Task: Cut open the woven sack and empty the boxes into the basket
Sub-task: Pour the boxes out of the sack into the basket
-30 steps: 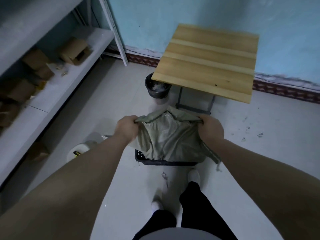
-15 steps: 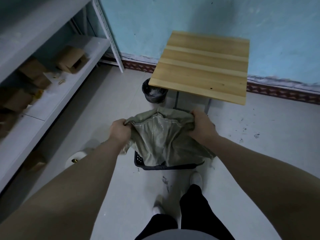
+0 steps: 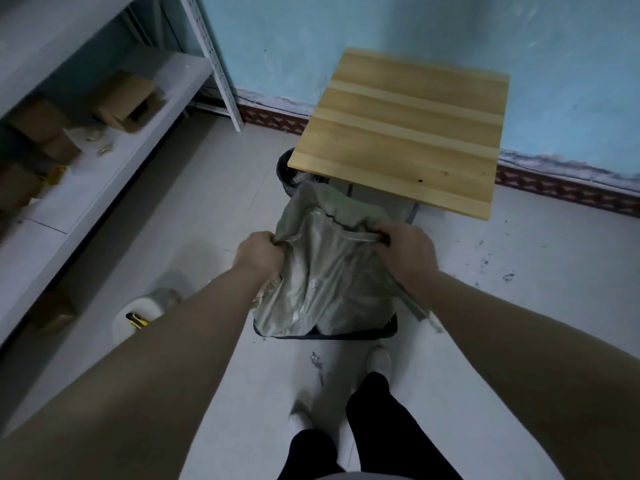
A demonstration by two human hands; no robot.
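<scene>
On the far left, a grey metal shelf (image 3: 114, 161) holds several brown cardboard boxes (image 3: 126, 100), one lying with an open flap; what is inside them cannot be seen. On the floor below, a white roll (image 3: 138, 308) has a yellow-and-black cutter (image 3: 136, 321) lying on it.

The left hand (image 3: 259, 252) is clenched in a fist round a bunched upper corner of the woven sack (image 3: 329, 275). The sack hangs between both hands, directly over the dark basket (image 3: 322, 337), with its lower end drooping inside the rim. It sags in loose folds and holds no shape of its own, so it is probably soft, limp and fairly light (no box corners show through the cloth). The weave has a slight sheen and may be slippery, so the corners, gathered into a fistful as they are now, look like the best place to grip it. A flat pinch would likely slide off.

The sack covers almost all of the basket, so its contents cannot be made out. The right hand (image 3: 405, 251) is also curled tight, gripping the sack's other upper corner.

Beyond the sack, a black bin (image 3: 284, 168) holds pale crumpled scraps and stands half under the wooden table (image 3: 398, 133).
</scene>
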